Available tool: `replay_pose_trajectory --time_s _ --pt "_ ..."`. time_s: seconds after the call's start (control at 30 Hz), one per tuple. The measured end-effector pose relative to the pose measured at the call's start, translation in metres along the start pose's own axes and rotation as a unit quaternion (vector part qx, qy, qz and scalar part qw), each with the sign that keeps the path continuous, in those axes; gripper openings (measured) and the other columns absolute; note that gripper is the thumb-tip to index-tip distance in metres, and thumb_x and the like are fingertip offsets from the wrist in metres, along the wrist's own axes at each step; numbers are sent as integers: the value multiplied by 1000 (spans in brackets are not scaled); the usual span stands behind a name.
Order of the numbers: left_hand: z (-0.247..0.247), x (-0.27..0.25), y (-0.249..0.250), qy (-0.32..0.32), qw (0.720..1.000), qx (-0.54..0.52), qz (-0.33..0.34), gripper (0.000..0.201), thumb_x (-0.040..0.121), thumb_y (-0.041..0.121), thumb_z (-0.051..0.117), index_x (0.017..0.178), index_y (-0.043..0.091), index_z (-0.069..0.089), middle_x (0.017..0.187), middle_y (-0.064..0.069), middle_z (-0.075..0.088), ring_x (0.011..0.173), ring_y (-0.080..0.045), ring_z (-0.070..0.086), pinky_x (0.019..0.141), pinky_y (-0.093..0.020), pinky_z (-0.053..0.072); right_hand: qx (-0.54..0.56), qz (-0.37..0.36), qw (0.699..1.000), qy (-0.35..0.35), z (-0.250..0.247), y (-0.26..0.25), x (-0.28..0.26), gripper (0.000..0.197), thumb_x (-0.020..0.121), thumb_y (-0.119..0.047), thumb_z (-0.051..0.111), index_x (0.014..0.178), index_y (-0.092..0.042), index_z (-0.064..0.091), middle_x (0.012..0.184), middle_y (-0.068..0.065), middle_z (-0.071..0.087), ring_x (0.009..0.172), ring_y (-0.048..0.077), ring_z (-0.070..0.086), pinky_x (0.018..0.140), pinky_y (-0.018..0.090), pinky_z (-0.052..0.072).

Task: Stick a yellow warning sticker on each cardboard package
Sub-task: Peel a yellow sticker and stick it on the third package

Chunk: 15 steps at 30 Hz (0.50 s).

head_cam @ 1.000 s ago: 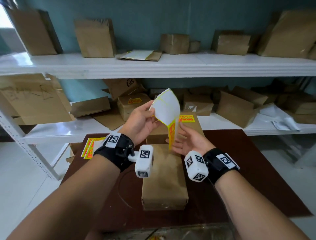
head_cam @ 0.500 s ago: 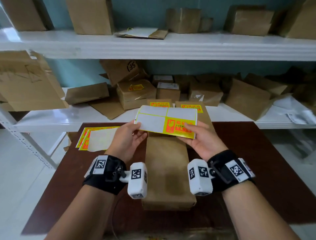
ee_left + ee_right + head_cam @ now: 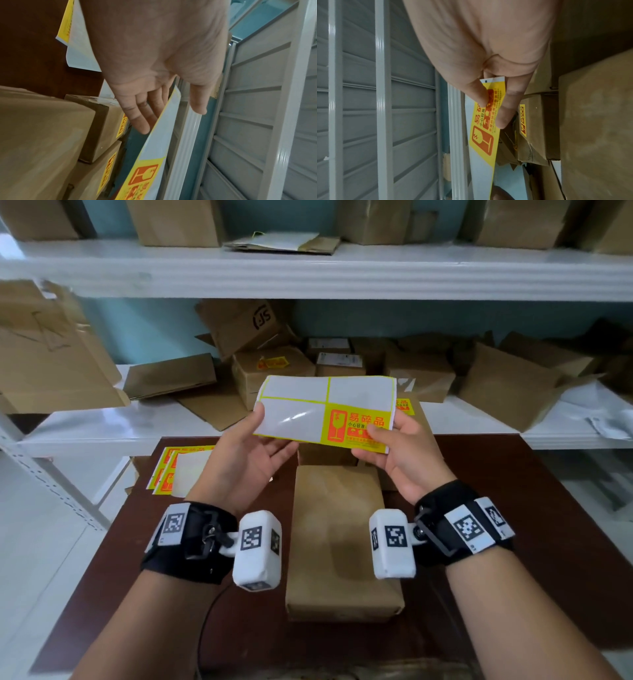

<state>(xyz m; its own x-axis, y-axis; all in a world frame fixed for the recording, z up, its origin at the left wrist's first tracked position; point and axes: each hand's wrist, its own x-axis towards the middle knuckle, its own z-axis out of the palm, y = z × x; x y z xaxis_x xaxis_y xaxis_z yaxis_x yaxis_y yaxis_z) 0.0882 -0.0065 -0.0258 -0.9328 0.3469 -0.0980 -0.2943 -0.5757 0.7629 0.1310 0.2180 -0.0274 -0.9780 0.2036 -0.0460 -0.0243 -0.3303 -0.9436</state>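
Note:
I hold a white sticker sheet [image 3: 325, 405] flat in front of me with both hands, above the table. One yellow warning sticker [image 3: 356, 428] is left at its lower right; the other panels are bare backing. My left hand [image 3: 261, 422] pinches the sheet's left edge, thumb on top and fingers underneath [image 3: 142, 121]. My right hand [image 3: 380, 436] pinches the right end, with the thumb [image 3: 479, 97] on the yellow sticker [image 3: 484, 140]. A plain cardboard package [image 3: 337, 542] lies below my hands on the table. Behind it stands a package [image 3: 419, 419] bearing a yellow sticker [image 3: 404, 405].
A pile of sticker sheets [image 3: 178, 470] lies at the left of the dark brown table [image 3: 496, 491]. White shelves [image 3: 308, 265] behind it hold several cardboard boxes, one with a yellow sticker [image 3: 272, 362]. The right wrist view shows a stickered box [image 3: 537, 121].
The sheet has turned from edge-on and upright to flat with its face towards me. Both hands have come lower and spread to its two ends; the right thumb now lies on the yellow sticker.

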Motion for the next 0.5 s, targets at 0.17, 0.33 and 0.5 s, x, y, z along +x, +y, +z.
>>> replay_pose_trajectory --time_s 0.17,0.33,0.5 --pt "1 3 -8 -65 971 209 -97 48 84 39 64 118 5 61 118 -10 73 95 -19 72 75 -31 60 46 14 999 7 6 8 5 33 99 3 54 130 -7 61 119 14 71 99 24 71 66 29 61" --pt "5 9 -20 -23 979 189 -75 27 86 24 69 102 2 65 94 -7 75 76 -16 71 65 -29 59 45 9 999 -1 6 9 5 31 100 2 54 129 -7 61 123 17 69 100 24 70 66 29 60" --pt "7 12 -27 12 982 178 -64 10 92 15 67 85 8 66 82 -5 73 68 -14 68 60 -26 56 -2 -2 1000 -15 8 11 1 24 100 1 55 119 -11 64 119 13 71 95 19 74 68 29 61"
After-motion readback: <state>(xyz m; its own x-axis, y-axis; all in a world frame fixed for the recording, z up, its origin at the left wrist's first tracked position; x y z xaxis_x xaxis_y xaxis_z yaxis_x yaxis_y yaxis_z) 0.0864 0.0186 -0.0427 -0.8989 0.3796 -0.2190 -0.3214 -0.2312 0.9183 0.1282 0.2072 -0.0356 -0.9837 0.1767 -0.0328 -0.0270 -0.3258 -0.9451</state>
